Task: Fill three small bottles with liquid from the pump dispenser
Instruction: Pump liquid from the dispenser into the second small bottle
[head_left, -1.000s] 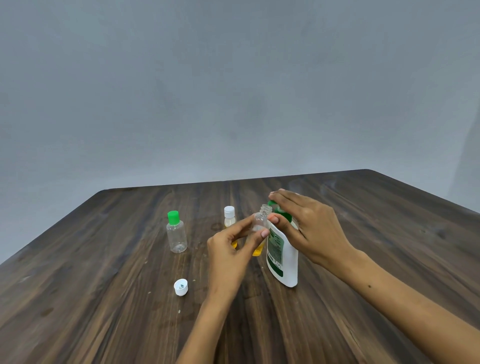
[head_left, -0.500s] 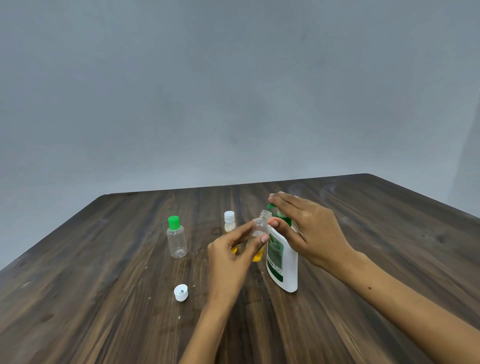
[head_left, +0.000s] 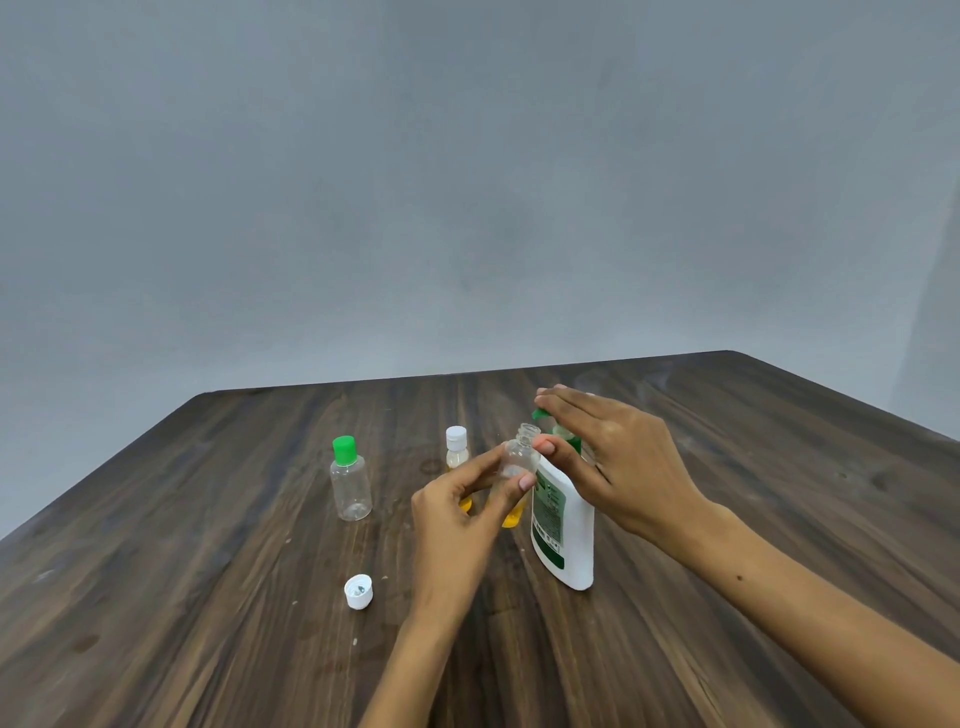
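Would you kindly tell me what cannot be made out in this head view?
- The pump dispenser nozzle: the right hand covers it, so any flow is unseen.
- The open bottle held by the left hand: clear plastic, its fill level is unreadable.
- The white-capped bottle: the left hand hides its lower part.
- The dispenser label: print too small to read.

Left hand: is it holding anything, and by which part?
Yes. The left hand pinches the uncapped clear small bottle by its body, thumb and fingertips on opposite sides, mouth up beside the pump dispenser.
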